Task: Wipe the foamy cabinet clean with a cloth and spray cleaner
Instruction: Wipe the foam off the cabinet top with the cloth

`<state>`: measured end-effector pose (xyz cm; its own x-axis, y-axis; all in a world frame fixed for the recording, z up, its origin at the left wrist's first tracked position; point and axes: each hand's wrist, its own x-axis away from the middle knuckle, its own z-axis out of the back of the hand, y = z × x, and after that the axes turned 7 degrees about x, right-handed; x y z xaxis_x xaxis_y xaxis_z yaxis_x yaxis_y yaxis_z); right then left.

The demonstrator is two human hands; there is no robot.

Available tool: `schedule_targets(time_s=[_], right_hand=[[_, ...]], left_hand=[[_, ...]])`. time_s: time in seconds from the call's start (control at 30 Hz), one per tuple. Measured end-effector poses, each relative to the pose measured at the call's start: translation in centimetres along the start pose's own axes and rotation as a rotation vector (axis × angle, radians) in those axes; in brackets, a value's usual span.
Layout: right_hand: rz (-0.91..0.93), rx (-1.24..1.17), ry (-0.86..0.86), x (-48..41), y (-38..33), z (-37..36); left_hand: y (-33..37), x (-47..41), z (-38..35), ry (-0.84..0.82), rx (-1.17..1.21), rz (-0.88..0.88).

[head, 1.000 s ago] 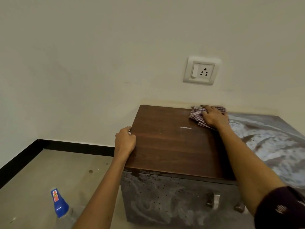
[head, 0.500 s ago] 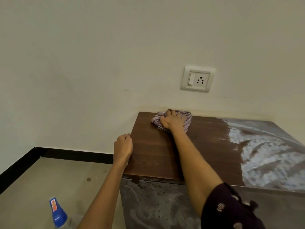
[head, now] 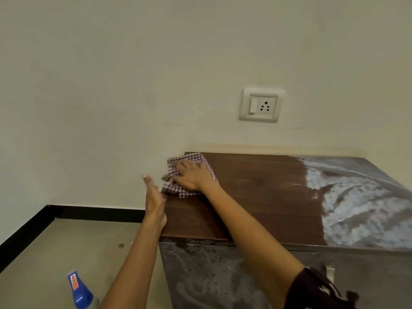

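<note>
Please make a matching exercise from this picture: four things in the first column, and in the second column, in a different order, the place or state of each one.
Column one:
1. checked cloth
2. spray bottle
3. wall socket
4. foam

Column two:
A. on the wall above the cabinet
B. covering the right part of the cabinet top
C. under the right hand, at the back left corner of the top
D. on the floor, left of the cabinet

Pairs: 1-C, 2-D, 3-A, 4-B
</note>
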<state>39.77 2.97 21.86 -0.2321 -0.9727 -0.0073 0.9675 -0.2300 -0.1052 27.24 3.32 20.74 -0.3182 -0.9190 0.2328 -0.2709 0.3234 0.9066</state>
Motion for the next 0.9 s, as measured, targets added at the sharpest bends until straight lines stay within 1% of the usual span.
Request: schedule_targets(time_s=[0.1, 0.17, 0.23, 0.3, 0.47, 0.57, 0.63, 0.7, 0.77, 0.83, 0.9], right_hand=[[0.106, 0.023, 0.006, 3.7, -1.5, -0.1], [0.161, 0.033, 0.013, 6.2, -2.4, -0.2], [0.203, 0.038, 0.014, 8.1, -3.0, -0.2], [0.230, 0.028, 0.020, 9.6, -3.2, -0.4], [0.257, 0.027, 0.041, 12.5, -1.6, -0.3], [0.243, 0.021, 0.025, 14.4, 0.0, -0.1], [0.203, 0.014, 0.017, 15.6, 1.8, 0.3], [0.118, 0.038, 0.002, 16.7, 4.4, 0.7], [-0.044, 0.071, -0.020, 17.3, 7.4, 1.1], [-0.215, 0.083, 0.013, 16.5, 9.2, 1.3], [-0.298, 0.095, 0.037, 14.5, 8.7, 1.1]], left_hand=[[0.4, -0.3, 0.8, 0.006, 0.234, 0.128], [0.6, -0.1, 1.1, -0.022, 0.266, 0.192], [0.7, 0.3, 1.0, -0.033, 0.214, 0.202], [0.7, 0.3, 0.8, -0.031, 0.155, 0.156], [0.5, 1.2, 0.2, -0.065, -0.233, 0.038], [0.6, 1.8, 0.1, -0.080, -0.241, 0.026], [0.7, 2.1, 0.1, -0.085, -0.236, 0.026], [0.6, 2.1, 0.2, -0.081, -0.253, 0.006], [0.6, 2.1, 0.2, -0.081, -0.245, -0.001], [0.6, 2.0, 0.2, -0.096, -0.182, 0.015], [0.6, 1.7, 0.5, -0.112, -0.100, 0.045]])
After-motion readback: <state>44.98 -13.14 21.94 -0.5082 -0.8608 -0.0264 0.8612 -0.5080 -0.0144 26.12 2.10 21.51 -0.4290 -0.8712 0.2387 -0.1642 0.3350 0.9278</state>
